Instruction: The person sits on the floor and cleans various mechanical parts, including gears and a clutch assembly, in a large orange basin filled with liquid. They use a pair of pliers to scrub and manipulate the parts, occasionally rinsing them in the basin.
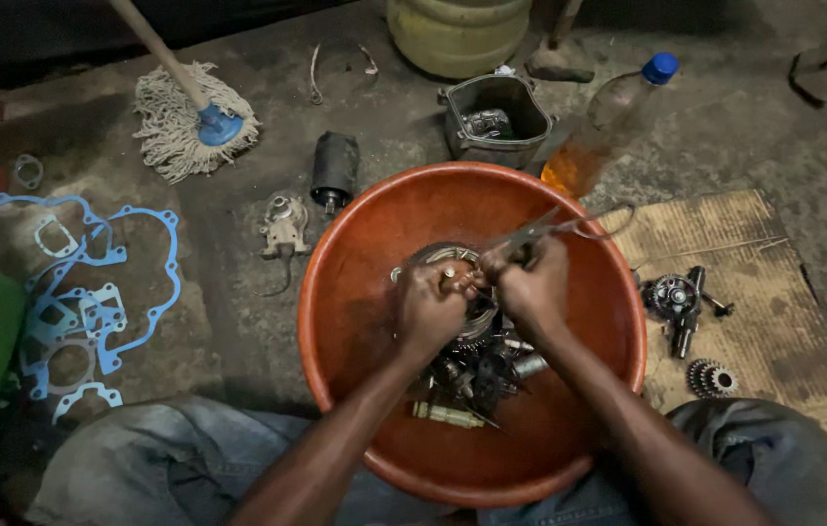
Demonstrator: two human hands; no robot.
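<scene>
A large orange basin (pixel 355 292) sits on the floor between my knees, with several small metal engine parts (pixel 477 375) piled at its bottom. My left hand (pixel 430 304) grips a round metal part (pixel 441 257) over the basin's middle. Touching it on the right, my right hand (pixel 530 284) is closed on a pair of metal pliers (pixel 555 226), whose handles stick out up and to the right. Their jaws point at the round part and are hidden between my hands.
Blue gaskets (pixel 92 302) lie at left. A mop (pixel 194 117), a black cylinder (pixel 335 170) and a small metal casting (pixel 284 226) lie behind the basin, with a metal casing (pixel 496 119) and a bottle (pixel 608 122). Gears (pixel 681 302) rest on cardboard (pixel 764 292) at right.
</scene>
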